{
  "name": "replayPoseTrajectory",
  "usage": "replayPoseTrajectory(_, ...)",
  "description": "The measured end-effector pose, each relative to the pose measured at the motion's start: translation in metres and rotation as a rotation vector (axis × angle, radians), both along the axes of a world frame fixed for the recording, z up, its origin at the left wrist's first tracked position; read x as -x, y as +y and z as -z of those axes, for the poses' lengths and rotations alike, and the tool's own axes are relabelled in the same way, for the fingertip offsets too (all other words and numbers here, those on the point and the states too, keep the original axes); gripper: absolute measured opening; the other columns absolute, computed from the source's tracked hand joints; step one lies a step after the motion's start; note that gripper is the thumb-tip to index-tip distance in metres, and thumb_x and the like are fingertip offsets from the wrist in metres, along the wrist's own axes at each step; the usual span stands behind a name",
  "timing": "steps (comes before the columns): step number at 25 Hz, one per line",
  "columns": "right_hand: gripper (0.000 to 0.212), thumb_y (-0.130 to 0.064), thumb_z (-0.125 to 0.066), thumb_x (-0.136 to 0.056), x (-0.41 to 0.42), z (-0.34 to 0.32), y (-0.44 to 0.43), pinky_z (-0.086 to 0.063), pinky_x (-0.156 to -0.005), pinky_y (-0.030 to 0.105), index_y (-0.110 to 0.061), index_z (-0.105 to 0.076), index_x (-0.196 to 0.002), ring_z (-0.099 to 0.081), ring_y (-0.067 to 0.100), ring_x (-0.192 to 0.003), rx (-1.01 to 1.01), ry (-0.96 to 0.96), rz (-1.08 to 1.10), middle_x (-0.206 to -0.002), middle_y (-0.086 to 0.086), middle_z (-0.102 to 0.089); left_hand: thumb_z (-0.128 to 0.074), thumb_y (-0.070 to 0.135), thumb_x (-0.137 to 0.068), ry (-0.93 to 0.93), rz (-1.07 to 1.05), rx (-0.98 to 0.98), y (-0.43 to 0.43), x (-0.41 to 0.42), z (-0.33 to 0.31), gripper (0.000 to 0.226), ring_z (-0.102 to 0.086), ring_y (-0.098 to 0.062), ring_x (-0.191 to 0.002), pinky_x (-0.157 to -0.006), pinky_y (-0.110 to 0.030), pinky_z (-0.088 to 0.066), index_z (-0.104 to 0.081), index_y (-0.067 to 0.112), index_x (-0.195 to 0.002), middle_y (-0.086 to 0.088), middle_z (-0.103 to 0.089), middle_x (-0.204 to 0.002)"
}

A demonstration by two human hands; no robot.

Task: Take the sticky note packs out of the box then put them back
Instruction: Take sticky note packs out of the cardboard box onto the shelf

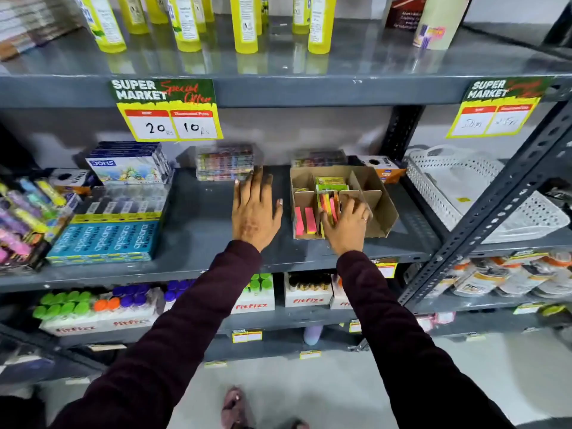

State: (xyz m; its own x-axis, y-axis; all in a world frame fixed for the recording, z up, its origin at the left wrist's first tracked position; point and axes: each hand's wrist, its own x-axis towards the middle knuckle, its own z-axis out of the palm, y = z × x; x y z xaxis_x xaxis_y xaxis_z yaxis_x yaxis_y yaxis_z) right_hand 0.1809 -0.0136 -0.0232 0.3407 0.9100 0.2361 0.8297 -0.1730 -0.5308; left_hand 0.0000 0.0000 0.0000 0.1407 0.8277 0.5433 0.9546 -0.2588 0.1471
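**Neon packs, middle slot: seat them between the dividers**

Pink, orange and yellow sticky note packs (328, 209) standing on edge in the middle compartment of the cardboard box (382, 212), right hand (343, 226) curled over their near end, fingers (353, 205) closed around the bundle or pressing on it; impossible to tell whether lifting out or pushing in. Just left of the grip, two more pink packs (305, 220) lying in the neighbouring slot; beyond the fingertips, a green-wrapped pack (330, 182) in the far compartment. To the right of the grip, empty slots.

Best handled by keeping the bundle squeezed flat and upright, sliding straight along the cardboard dividers, never twisting against them. Thin card likely to flex, and the box likely to skid on smooth metal.

Left hand (255, 212) spread flat and empty on the grey steel shelf (198, 224), just beside the box's left wall, not touching it; well placed to brace that wall if needed.

Farther out: blue pencil cartons (106, 241) well to the left, a white plastic basket (483, 196) to the right, yellow bottles (246, 23) on the shelf above, price tags (168, 111) on its edge, shop floor below.
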Motion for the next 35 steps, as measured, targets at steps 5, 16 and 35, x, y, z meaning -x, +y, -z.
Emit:
replayPoseTrajectory(5, 0.070, -0.049, -0.060, -0.084, -0.007, 0.003, 0.019, -0.043, -0.098, 0.047, 0.000, -0.040, -0.130, -0.051, 0.043, -0.118, 0.078, 0.056, -0.070, -0.133, 0.028, -0.049, -0.042, 0.033, -0.086, -0.005, 0.009, 0.051, 0.010, 0.002, 0.008, 0.051, -0.037, -0.036, -0.128, -0.108, -0.052, -0.025, -0.046, 0.004, -0.128, -0.021, -0.042, -0.141)
replayPoseTrajectory(16, 0.062, -0.032, -0.058, -0.089, -0.001, -0.036, 0.022, -0.049, -0.084, 0.046, 0.005, -0.032, -0.132, -0.061, 0.043, -0.105, 0.060, -0.082, 0.122, -0.119, 0.028, -0.059, -0.050, 0.043, -0.079, -0.029, 0.036, 0.071, 0.023, 0.054, 0.020, 0.062, -0.040, -0.035, -0.126, -0.108, -0.052, -0.025, -0.047, 0.002, -0.126, -0.018, -0.048, -0.136)
replayPoseTrajectory(35, 0.066, -0.017, -0.044, -0.096, 0.146, 0.017, 0.028, -0.022, -0.113, 0.048, 0.004, -0.006, -0.146, -0.027, 0.046, -0.134, 0.178, 0.249, -0.057, -0.146, 0.033, -0.026, -0.040, 0.097, -0.028, 0.316, 0.126, 0.684, -0.002, 0.182, 0.088, 0.153, 0.006, -0.020, -0.142, -0.115, -0.044, 0.003, 0.004, 0.011, -0.147, -0.005, 0.008, -0.156)
